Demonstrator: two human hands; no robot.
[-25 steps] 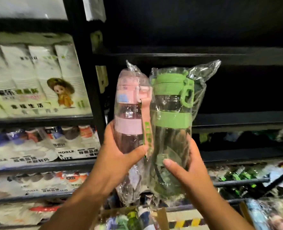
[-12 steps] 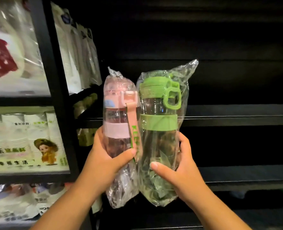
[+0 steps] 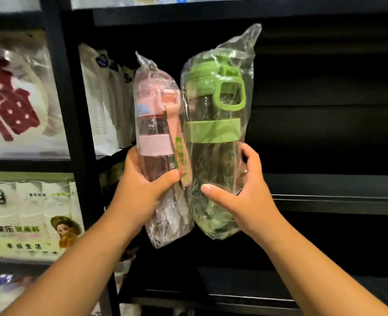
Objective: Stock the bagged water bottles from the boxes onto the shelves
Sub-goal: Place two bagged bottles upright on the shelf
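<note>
Down at the bottom of the view both forearms reach up and forward. The left hand [image 3: 140,192] is wrapped round the lower body of the bagged pink bottle [image 3: 156,142], thumb across the front. The right hand [image 3: 245,201] does the same with the bagged green bottle [image 3: 213,133], thumb in front and fingers curled round the far side. Holding them low on the body makes sense to me: the bases hang free in the loose plastic, so each can go down upright, lids up. The two bottles touch where the pink strap hangs, so I'd guess they're meant to go in together as a pair. Behind them is the dark shelf [image 3: 325,197] they look headed for, its front lip at about hand level and nothing I can make out on it. Off to the left, past the black upright post [image 3: 61,110], sit the paper cup packs [image 3: 29,224]. Compared with half a second ago, the bottles ride higher in the frame and the shelf lip has dropped from band level to hand level. The green one's top now leans right. Same grips though, and no boxes in sight.
</note>
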